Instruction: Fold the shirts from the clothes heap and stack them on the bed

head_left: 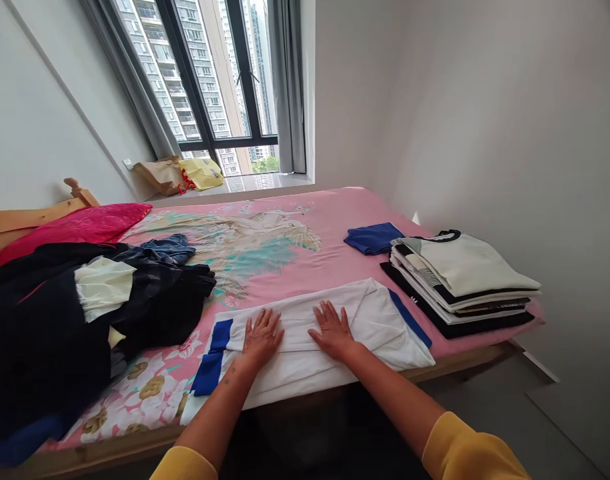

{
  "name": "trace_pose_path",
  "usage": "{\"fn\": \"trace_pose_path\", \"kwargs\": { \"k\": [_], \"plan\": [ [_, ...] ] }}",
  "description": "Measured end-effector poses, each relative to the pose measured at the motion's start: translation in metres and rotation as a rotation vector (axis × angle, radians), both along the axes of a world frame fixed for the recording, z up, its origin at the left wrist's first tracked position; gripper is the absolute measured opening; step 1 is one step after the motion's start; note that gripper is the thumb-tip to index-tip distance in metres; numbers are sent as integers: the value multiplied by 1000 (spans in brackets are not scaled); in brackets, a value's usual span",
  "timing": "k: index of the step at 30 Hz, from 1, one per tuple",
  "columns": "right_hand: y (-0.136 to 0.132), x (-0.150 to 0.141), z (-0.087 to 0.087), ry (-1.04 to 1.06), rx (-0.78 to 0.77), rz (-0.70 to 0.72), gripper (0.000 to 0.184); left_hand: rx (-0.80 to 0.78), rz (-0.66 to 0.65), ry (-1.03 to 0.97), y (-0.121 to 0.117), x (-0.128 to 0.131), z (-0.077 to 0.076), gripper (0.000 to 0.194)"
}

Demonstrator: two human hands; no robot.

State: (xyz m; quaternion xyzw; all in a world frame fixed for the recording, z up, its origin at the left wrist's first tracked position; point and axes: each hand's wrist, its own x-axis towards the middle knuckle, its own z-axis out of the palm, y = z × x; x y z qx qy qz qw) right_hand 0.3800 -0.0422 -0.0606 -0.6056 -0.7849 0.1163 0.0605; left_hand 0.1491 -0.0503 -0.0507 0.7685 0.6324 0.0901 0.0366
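A white garment with blue bands (pixel 305 367) lies folded lengthwise along the front edge of the bed, one blue band at its left end and another at its right. My left hand (pixel 263 337) rests flat on its left half, fingers spread. Right of it, my right hand (pixel 332 330) presses palm down on the middle of the cloth, fingers apart too. Neither hand grips anything. Some wrinkles run across the white fabric. Its exact kind I cannot tell.
A neat stack of folded clothes (pixel 469 280) sits at the bed's right, with a folded blue cloth (pixel 372 238) behind it. Dark clothes (pixel 49 320) are heaped at left near a red pillow (pixel 85 225). Bags (pixel 202 173) stand on the windowsill beyond the pink bedsheet (pixel 329 220).
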Motion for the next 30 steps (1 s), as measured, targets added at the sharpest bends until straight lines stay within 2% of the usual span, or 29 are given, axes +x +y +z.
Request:
{"fn": "trace_pose_path", "kwargs": {
  "k": [4, 8, 10, 13, 15, 16, 19, 21, 24, 27, 30],
  "plan": [
    [-30, 11, -14, -3, 27, 24, 70, -87, 67, 67, -1, -5, -17, 60],
    [-60, 29, -13, 36, 29, -1, 72, -94, 131, 76, 7, 1, -14, 55],
    [-73, 33, -8, 80, 30, 24, 72, -30, 107, 44, 12, 19, -8, 46],
    [-88, 34, -1, 153, 41, 75, 71, 64, -160, -61, 20, 65, 0, 40],
    [-93, 36, 1, 178, 29, 65, 72, 61, -329, -105, 25, 101, 3, 41],
    [-96, 39, 1, 184, 16, 51, 73, 44, -374, -107, 28, 117, 3, 42],
    [-106, 54, 0, 219, -5, 67, 70, 0, -377, -80, 36, 152, -2, 43],
    [-112, 67, 3, 283, 13, 106, 58, 20, -338, -65, 38, 161, -9, 44],
    [-112, 82, 15, 395, 76, 44, 40, 65, -321, -39, 39, 162, -18, 45],
    [-94, 85, 29, 442, 162, -39, 40, 65, -326, -8, 39, 159, -22, 50],
    [-64, 77, 36, 420, 186, -35, 44, 53, -320, 22, 40, 157, -24, 55]
  ]
}}
